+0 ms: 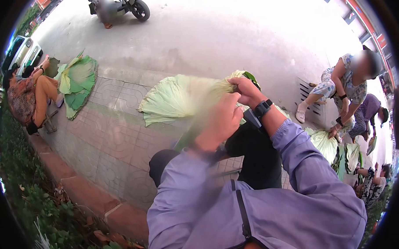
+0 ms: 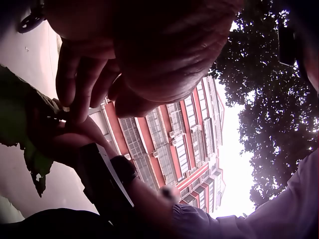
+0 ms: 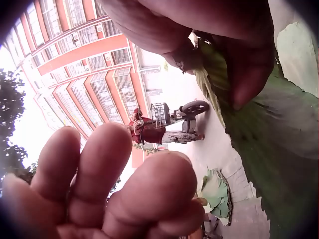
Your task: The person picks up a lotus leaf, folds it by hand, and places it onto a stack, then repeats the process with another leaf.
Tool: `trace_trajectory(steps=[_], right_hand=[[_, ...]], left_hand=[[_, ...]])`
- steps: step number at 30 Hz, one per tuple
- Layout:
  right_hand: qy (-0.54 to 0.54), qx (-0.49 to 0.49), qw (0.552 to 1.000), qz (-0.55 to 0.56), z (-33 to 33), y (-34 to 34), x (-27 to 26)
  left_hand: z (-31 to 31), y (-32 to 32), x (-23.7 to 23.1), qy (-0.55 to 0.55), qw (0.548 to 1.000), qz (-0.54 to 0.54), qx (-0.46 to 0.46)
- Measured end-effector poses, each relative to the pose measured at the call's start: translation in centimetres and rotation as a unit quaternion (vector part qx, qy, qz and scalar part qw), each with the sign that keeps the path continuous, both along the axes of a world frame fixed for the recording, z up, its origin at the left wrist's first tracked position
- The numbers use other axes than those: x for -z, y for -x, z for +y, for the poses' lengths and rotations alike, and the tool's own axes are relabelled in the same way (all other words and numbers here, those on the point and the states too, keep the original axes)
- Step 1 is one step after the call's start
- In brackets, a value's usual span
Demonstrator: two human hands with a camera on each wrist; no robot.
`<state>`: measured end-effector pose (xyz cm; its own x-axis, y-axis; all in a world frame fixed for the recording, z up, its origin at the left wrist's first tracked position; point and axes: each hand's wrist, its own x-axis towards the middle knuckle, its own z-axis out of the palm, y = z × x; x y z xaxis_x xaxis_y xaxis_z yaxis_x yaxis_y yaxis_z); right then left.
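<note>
A large pale green lotus leaf (image 1: 167, 101) with spreading veins and a ragged rim lies across in front of the knees. My right hand (image 1: 250, 93), with a dark watch on its wrist, pinches the leaf's gathered edge. In the right wrist view its fingers bend over the green leaf (image 3: 286, 139). My left hand (image 1: 218, 124) is blurred, close beside the right one. Loosely curled, its fingers (image 3: 102, 159) show nothing between them in the right wrist view. From the left wrist, the left hand (image 2: 149, 50) hangs above the right hand and a dark leaf edge (image 2: 20, 114).
At left a seated person (image 1: 25, 97) sits by a pile of leaves (image 1: 80, 80). More people (image 1: 347, 84) with leaves (image 1: 324, 144) are at right. A scooter (image 1: 136, 7) stands beyond the paving. A brick curb (image 1: 85, 196) and shrubs (image 1: 31, 209) run along the near left.
</note>
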<state>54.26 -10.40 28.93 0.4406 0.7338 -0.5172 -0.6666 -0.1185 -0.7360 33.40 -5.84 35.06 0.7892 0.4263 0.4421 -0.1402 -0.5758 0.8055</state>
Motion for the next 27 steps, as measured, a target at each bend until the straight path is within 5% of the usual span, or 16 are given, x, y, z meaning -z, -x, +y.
trace_trajectory(steps=[10,19,27], right_hand=[[-0.005,0.046,0.998,0.039,8.0,0.3,3.1],[-0.072,0.083,0.99,0.086,16.7,-1.6,8.2],[-0.165,0.103,0.975,0.105,22.2,-1.1,7.5]], left_hand=[[1.5,2.8,-1.5,0.13,0.991,0.013,-0.022],[3.7,5.3,-1.5,0.119,0.99,-0.003,-0.076],[4.6,6.6,-1.1,0.104,0.992,0.014,-0.071]])
